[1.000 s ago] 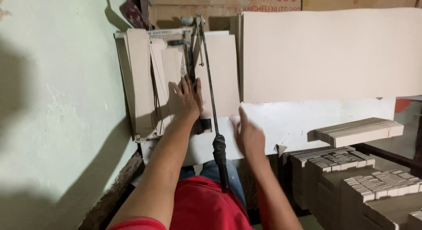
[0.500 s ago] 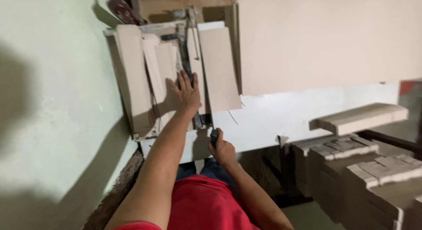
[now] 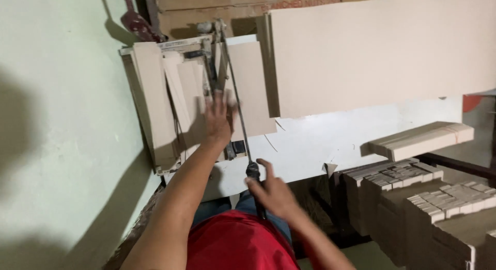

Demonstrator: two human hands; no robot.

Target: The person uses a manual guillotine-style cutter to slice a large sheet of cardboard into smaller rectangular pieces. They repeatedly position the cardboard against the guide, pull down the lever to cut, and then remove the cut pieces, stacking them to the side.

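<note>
A lever-arm paper cutter (image 3: 155, 146) lies on a white table (image 3: 330, 141) against the green wall. My left hand (image 3: 217, 120) lies flat, fingers spread, on tan card sheets (image 3: 250, 89) next to the blade. Narrow cut card strips (image 3: 178, 89) sit on the cutter's left side. The thin dark lever (image 3: 233, 89) runs from the hinge at the far end down toward me. My right hand (image 3: 271, 190) is wrapped around the lever's black handle (image 3: 252, 171) near the table's front edge, with the index finger raised.
A large tan card sheet (image 3: 372, 53) leans across the back right. A stack of cut strips (image 3: 421, 141) rests at the table's right end. Piles of small card pieces (image 3: 413, 192) stand at the lower right. Cardboard boxes (image 3: 232, 6) stand behind the cutter.
My right hand was open beside the lever, then took hold of its black handle and has drawn it lower toward me. My left hand has stayed on the card.
</note>
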